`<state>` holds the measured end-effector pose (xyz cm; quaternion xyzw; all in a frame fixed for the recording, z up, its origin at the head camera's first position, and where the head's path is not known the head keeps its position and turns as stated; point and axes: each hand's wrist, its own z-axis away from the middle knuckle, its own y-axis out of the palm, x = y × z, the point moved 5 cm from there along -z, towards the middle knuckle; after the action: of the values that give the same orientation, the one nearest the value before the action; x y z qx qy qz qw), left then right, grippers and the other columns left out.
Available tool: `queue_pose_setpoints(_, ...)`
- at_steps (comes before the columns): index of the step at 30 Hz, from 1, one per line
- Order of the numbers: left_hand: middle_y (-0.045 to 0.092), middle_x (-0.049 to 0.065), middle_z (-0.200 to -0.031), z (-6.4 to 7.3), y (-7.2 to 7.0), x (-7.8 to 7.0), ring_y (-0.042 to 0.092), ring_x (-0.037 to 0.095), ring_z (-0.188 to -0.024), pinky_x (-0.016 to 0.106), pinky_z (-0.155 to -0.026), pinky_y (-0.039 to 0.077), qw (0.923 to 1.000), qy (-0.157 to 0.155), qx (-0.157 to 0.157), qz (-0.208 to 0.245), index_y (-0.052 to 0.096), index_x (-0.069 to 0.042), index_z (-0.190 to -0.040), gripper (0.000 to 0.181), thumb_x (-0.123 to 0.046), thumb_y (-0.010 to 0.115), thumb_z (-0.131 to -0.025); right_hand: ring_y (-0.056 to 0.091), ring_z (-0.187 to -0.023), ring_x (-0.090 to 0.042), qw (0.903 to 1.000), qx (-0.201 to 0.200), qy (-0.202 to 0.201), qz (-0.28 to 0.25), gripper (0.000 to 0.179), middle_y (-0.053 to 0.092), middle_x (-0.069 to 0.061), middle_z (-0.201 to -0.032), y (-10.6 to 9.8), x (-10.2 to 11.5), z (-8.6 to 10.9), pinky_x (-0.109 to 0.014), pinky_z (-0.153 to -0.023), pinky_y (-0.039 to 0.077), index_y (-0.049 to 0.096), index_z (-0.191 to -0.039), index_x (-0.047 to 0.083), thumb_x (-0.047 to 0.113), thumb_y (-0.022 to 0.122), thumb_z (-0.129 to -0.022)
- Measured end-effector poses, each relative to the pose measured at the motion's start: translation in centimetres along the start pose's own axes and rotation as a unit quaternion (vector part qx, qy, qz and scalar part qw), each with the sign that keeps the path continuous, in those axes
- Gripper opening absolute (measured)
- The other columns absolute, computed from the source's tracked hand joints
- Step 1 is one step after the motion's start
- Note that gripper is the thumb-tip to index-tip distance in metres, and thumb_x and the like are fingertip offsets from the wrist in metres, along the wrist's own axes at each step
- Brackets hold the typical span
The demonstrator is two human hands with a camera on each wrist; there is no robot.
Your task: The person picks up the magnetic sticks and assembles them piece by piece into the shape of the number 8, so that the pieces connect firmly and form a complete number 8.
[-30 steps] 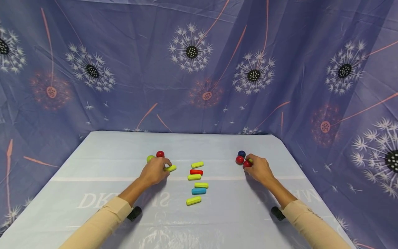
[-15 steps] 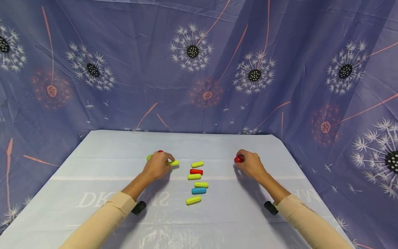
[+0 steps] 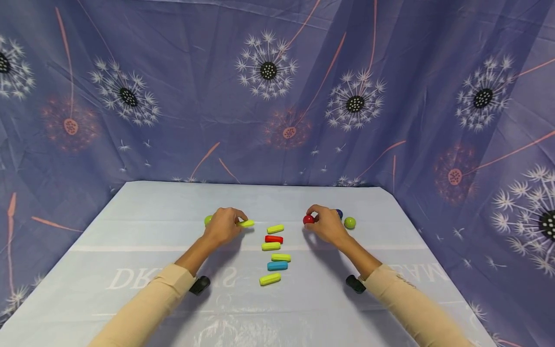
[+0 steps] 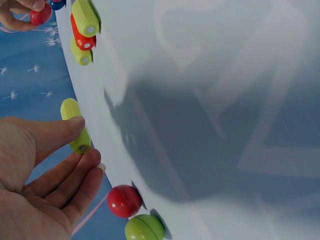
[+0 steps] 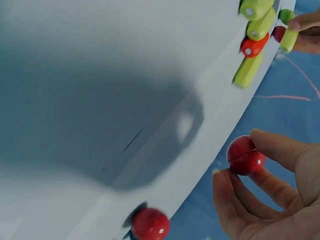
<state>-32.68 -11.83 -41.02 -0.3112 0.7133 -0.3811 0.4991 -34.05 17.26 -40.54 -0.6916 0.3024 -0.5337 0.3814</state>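
Observation:
My left hand [image 3: 222, 226] pinches a ridged yellow-green stick [image 4: 76, 125] between thumb and fingers, raised over the left of the table. Close by on the table, a red ball [image 4: 125, 200] and a green ball [image 4: 145, 228] sit below that hand in the left wrist view. My right hand [image 3: 328, 224] pinches a shiny red ball [image 5: 245, 155] with a seam round it, held above the table right of the row of sticks. Beyond the right hand are a green ball [image 3: 350, 222] and a partly hidden blue ball [image 3: 339, 213]. Another red ball [image 5: 150, 223] shows in the right wrist view.
Between the hands a column of short sticks lies on the white-covered table [image 3: 173, 202]: several yellow-green ones, such as the nearest stick [image 3: 270, 279], one red stick [image 3: 274, 239] and one blue stick [image 3: 277, 265]. A patterned purple-blue cloth [image 3: 195, 96] hangs behind and at the sides.
My right hand has moved left from the ball group with a red ball, uncovering the green ball. My left hand has shifted right and farther away, carrying the yellow-green stick.

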Motion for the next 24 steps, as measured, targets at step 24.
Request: queue_pose_setpoints(24, 0.075, 0.007, -0.09, -1.1, 1.7, -2.4, 0.063, 0.016, -0.076, 0.028, -0.064, 0.049, 0.999, -0.014, 0.0, 0.041, 0.082, -0.013, -0.102, 0.023, -0.003, 0.079, -0.081, 0.068, -0.083, -0.02, 0.9965, 0.004, -0.005, -0.083, 0.03, 0.076, -0.007, -0.095, 4.2, 3.9, -1.0, -0.034, -0.07, 0.052, 0.074, -0.112, 0.011, 0.015, 0.083, -0.084)
